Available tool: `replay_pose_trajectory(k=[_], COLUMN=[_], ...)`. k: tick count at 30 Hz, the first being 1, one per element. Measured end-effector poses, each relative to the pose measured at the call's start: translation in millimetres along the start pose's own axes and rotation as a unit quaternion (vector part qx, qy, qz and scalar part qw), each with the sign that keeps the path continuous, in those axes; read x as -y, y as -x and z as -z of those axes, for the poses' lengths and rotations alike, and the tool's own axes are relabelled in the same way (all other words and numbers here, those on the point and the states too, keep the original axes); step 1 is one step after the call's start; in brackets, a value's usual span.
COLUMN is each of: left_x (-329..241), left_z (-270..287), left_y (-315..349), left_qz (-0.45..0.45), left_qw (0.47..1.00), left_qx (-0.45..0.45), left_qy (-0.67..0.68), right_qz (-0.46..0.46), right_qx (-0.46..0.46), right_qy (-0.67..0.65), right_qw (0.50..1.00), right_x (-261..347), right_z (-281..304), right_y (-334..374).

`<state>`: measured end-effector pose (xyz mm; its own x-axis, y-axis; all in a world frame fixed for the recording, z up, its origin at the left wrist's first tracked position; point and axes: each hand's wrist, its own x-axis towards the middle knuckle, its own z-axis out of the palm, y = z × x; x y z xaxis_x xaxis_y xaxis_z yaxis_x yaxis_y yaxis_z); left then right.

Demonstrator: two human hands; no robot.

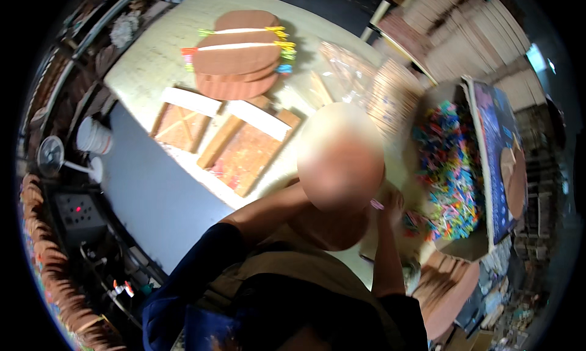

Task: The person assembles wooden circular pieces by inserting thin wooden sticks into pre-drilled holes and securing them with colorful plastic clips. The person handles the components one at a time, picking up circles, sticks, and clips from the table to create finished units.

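Observation:
In front of me is a brown oval piece (336, 232), with a pale, blurred oval (339, 146) overlapping it. My left forearm (274, 209) reaches behind the pale oval, which hides the fingers of that hand. My right hand (392, 209), smeared by motion, is beside the right edge of the ovals. A small pink clothespin (376, 204) shows at its fingertips. Farther off on the table lies a stack of brown oval pieces (238, 61) with white strips across them. Yellow, green, red and blue clothespins (284, 44) grip their side edges.
A large box (482, 168) of multicoloured clothespins (452, 174) stands on the right. Two wooden frames (244, 143) with white bars lie on the pale table (146, 52). Beyond my hands are a clear plastic bag (348, 70) and stacked pale pieces (394, 94). A fan (52, 154) is far left.

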<state>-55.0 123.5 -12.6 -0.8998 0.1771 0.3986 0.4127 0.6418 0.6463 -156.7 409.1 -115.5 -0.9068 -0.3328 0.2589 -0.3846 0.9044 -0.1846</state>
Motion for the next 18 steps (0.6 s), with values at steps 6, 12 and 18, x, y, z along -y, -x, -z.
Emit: replay_pose_trajectory(k=[6, 12, 18], left_x=[45.8, 250.2, 264.2], left_z=[121.8, 231.5, 270.8], left_y=[61.7, 212.1, 222.6], left_qz=[0.189, 0.428, 0.503], left_qw=[0.903, 0.506, 0.455], left_qx=[-0.384, -0.749, -0.632], left_qy=[-0.036, -0.009, 0.375], right_qz=[-0.067, 0.074, -0.037], right_qx=[-0.020, -0.026, 0.026], right_qy=[-0.190, -0.016, -0.028], right_qw=[0.979, 0.997, 0.999], right_x=[67.0, 57.9, 64.8], right_z=[55.5, 56.4, 67.8], right_y=[63.1, 62.9, 64.1])
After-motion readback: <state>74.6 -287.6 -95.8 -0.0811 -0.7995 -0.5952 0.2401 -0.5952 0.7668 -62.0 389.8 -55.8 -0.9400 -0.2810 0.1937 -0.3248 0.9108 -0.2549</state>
